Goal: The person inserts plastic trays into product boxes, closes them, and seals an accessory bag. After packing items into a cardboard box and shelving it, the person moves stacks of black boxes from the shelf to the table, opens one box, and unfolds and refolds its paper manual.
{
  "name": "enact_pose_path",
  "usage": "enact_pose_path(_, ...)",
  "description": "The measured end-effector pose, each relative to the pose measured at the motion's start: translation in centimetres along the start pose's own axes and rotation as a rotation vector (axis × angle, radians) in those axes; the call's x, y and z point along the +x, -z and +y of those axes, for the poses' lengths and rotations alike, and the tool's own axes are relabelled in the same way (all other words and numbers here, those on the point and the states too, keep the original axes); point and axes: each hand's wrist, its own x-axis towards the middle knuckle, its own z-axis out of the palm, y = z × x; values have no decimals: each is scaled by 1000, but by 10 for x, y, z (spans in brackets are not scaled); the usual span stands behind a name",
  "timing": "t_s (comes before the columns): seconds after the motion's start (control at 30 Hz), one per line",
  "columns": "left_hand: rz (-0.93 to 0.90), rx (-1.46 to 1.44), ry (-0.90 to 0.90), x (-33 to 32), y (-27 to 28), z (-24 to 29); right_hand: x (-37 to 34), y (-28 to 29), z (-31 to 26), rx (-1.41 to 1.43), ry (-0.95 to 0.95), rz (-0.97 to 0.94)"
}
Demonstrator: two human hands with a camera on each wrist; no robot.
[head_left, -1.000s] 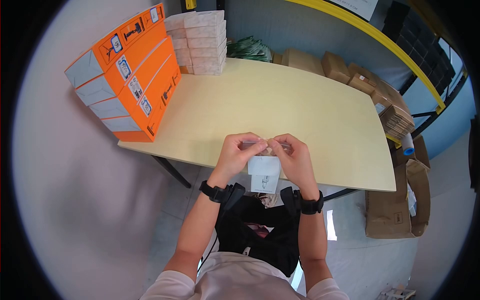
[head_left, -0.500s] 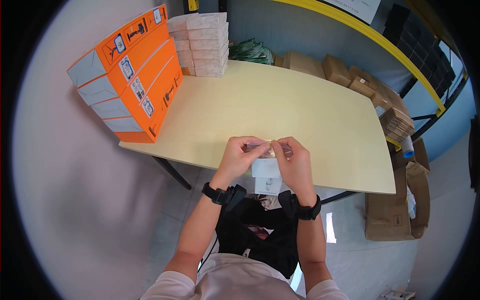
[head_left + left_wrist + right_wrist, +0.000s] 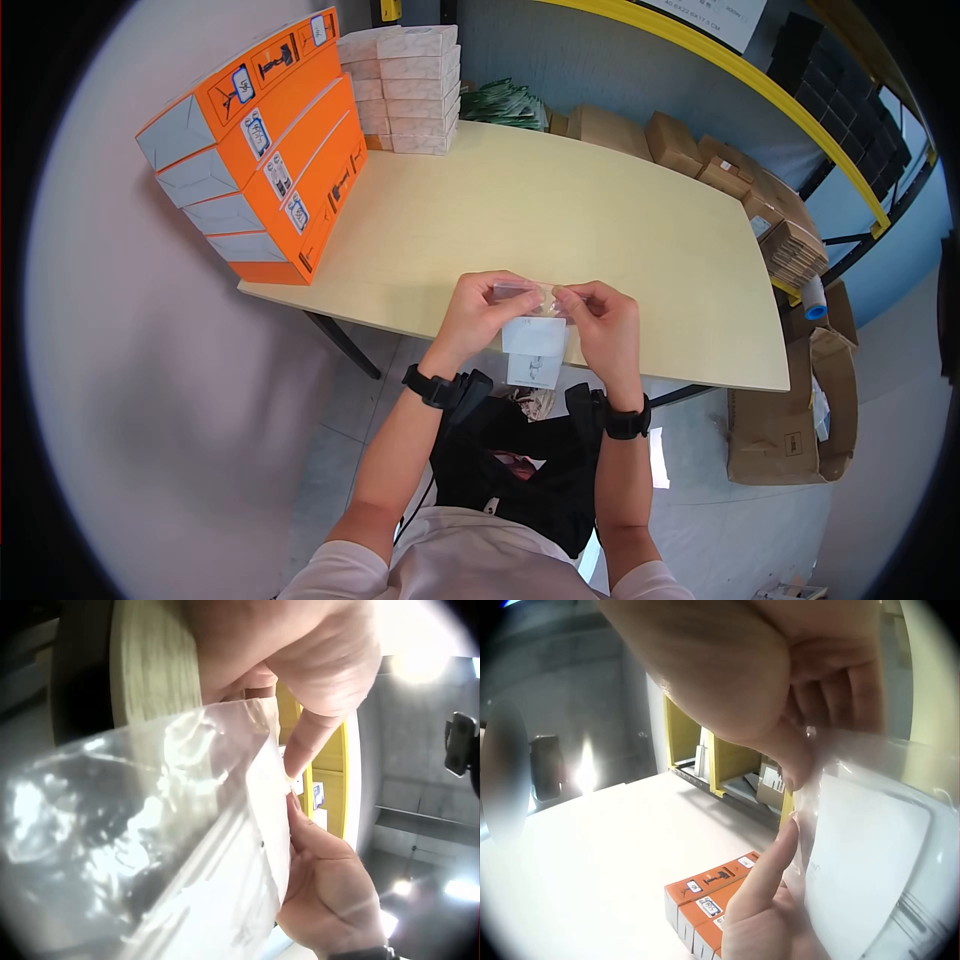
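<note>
A clear plastic bag (image 3: 97,825) hangs from both hands over the table's front edge, with a white printed sheet (image 3: 534,370) inside it. The left hand (image 3: 474,312) pinches the bag's top edge between thumb and curled fingers. Close beside it, the right hand (image 3: 606,330) pinches the same edge, thumb tip near the left thumb. In the right wrist view the folded white paper (image 3: 866,859) shows through the plastic, below the two thumbs. The fingers behind the bag are partly hidden.
Orange boxes (image 3: 290,150) stand stacked at the left end of the table (image 3: 560,210), with white boxes (image 3: 415,95) behind them. Brown cartons (image 3: 672,142) and a yellow shelf beam (image 3: 740,65) lie beyond the far edge. An open carton (image 3: 775,435) stands on the floor at right.
The right hand has shifted slightly right, so the thumbs are a little farther apart along the bag's top. The left hand has barely moved and still pinches the bag.
</note>
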Motion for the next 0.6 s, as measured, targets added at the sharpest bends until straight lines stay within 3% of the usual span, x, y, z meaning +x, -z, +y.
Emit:
enact_pose_path(0.1, 15, 6, 34, 1, -1, 1, -1, 2, -5, -43, -23, -19)
enact_pose_path(0.27, 28, 5, 36, 1, 5, -3, -3, 1, -12, 126, -107, -31)
enact_pose_path(0.6, 34, -47, 37, 2, 1, 0, -2, 3, -8, 127, -109, -15)
